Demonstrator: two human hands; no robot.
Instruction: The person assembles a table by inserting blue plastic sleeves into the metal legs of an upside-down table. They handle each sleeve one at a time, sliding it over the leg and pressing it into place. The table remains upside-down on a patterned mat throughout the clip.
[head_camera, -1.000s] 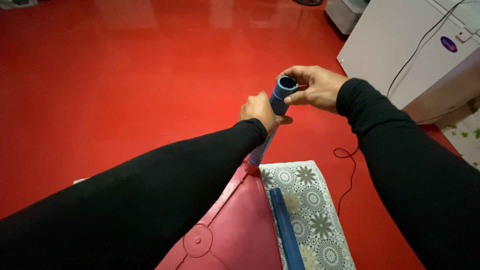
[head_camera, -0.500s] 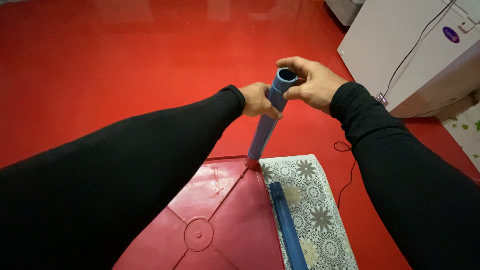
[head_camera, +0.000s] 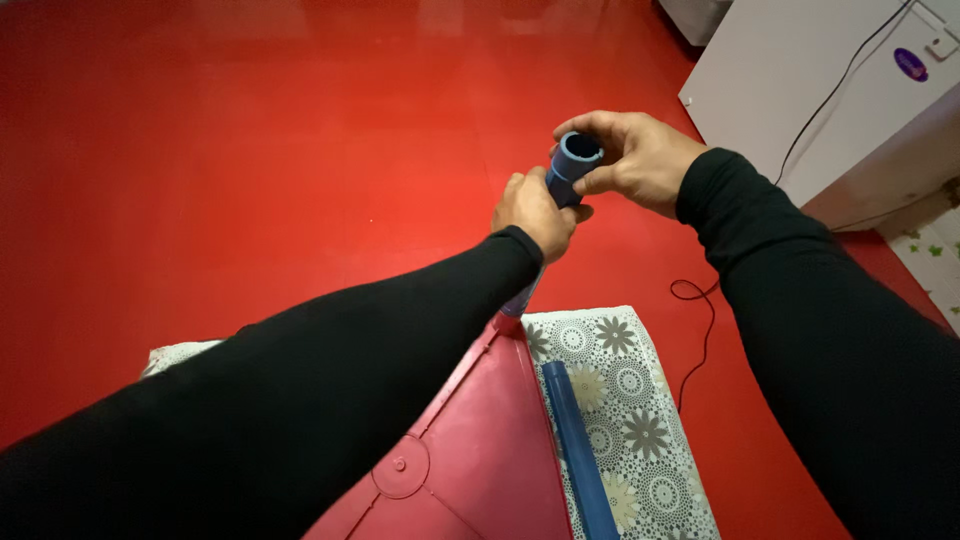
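Over the glossy red floor (head_camera: 250, 150), both hands are up on one upright blue tube (head_camera: 572, 165). The right hand (head_camera: 640, 158) is wrapped round the open top end, thumb & fingers pinching just under the rim, so you look straight down into the hollow. The left hand (head_camera: 535, 212) is clenched on the shaft right below, the two hands nearly touching. The tube's lower stretch is mostly hidden behind the left forearm; a bit of it shows again near the corner of the red plastic panel (head_camera: 470, 440), and it seems to stand on or by that corner, can't tell which.

Vs. a sec ago: the grip is the same, but the tube sits a bit more upright and the hands have come closer together at the top, right-hand fingers curled more over the rim. The left hand looks turned slightly round the shaft. My read is they're working the top end, twisting or seating smth there, not moving the tube elsewhere. Nothing has come off or gone on that I can see.

A second blue tube (head_camera: 578, 450) lies flat on the white flower-patterned cloth (head_camera: 640, 420), just beside the panel, same spot as before. A thin black cable (head_camera: 700, 320) trails toward the white cabinet (head_camera: 800, 90) at far right.
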